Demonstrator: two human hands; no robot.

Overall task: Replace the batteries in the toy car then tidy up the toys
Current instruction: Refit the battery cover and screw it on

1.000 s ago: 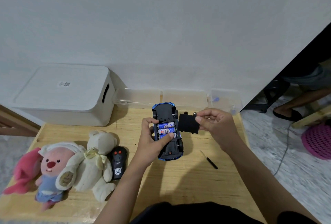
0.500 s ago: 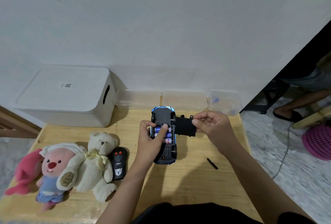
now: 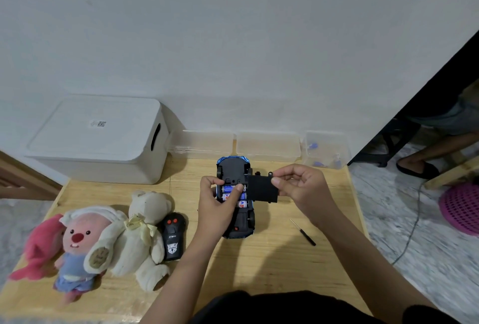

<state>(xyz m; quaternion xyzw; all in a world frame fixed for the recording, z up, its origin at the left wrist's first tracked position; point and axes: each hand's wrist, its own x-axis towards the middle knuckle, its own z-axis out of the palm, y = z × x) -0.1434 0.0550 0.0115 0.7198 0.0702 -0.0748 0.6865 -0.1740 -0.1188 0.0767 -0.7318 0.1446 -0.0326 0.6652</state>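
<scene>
The blue toy car (image 3: 234, 165) lies upside down on the wooden table (image 3: 272, 259), black underside up. Its battery bay is open and three blue batteries (image 3: 228, 195) show inside. My left hand (image 3: 216, 203) grips the car's left side, thumb pressing on the batteries. My right hand (image 3: 302, 186) pinches the black battery cover (image 3: 261, 189) and holds it against the car's right edge, partly over the bay. A small black screwdriver (image 3: 303, 232) lies on the table to the right of the car.
A black remote control (image 3: 174, 239), a cream teddy bear (image 3: 141, 233), a pink plush in a blue dress (image 3: 77, 246) and a pink plush (image 3: 39, 248) lie at the left. A white lidded bin (image 3: 103, 142) and clear plastic boxes (image 3: 268, 146) stand along the wall. A person's foot (image 3: 417, 168) is at right.
My right hand has brought the cover leftward onto the car's right edge. My left thumb has shifted up across the batteries, and the car has turned slightly.
</scene>
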